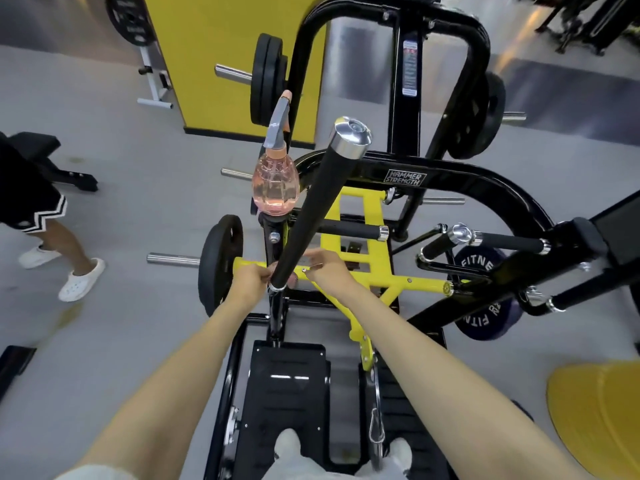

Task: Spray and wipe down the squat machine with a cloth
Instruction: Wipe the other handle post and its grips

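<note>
The black-and-yellow steel squat machine (pixel 367 258) stood under you, its long black padded handle (pixel 311 209) rising between your arms. Your left hand (pixel 251 278) and right hand (pixel 329 268) sat together at that handle's foot, fingers bent and largely hidden; whether they pinched a cloth could not be told. The clear pink plastic spray bottle (pixel 275 185) perched on a post just beyond, likely parked to free both hands.

Bare forearms (pixel 180 368) emerge from a pale sleeve (pixel 98 472), with pale off-white legwear (pixel 287 445) below.
</note>
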